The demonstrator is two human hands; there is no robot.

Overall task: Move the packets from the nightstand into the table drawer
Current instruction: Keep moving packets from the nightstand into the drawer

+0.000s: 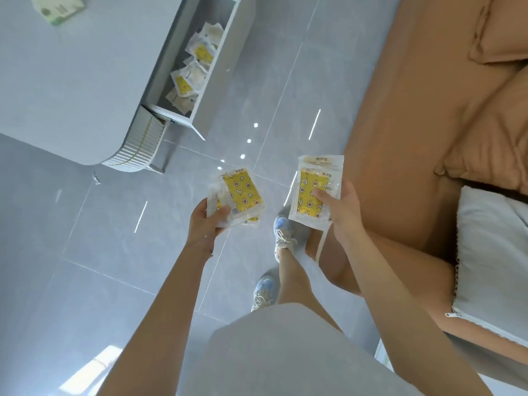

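My left hand (206,221) grips a small stack of clear packets with yellow patterned inserts (241,194), held over the floor. In my right hand (341,208) is another stack of the same packets (310,192), thumb pressed on its front. The table drawer (228,50) stands pulled open at the upper left, below the table's edge, with several packets (193,72) lying inside. Both hands are well short of the drawer, lower in the view. The nightstand is out of view.
The grey table top (71,81) fills the upper left, with a green-and-white pack (58,8) on it. An orange-covered bed (428,110) and a white pillow (491,261) run along the right. Grey tiled floor (114,224) lies between, with my feet on it.
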